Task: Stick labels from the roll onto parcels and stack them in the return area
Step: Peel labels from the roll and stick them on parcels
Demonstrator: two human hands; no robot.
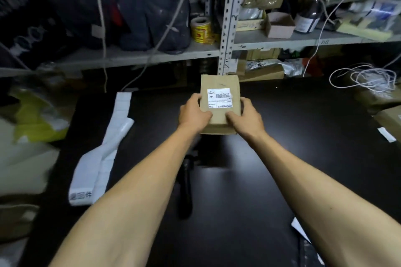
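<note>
Both hands, the left hand point(193, 112) and the right hand point(246, 116), gripped a brown parcel point(220, 102) near the desk's point(238, 180) far edge. A white label point(219, 98) sat on its top

A black table point(238, 180) fills the foreground under dim light. Behind it stand grey metal shelves point(226, 17) crowded with boxes, bags and a bottle point(308, 17). White cables point(364, 77) hang and coil at right.

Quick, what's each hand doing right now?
Left hand: grips the left side of the cardboard parcel.
Right hand: grips the parcel's right side.
</note>
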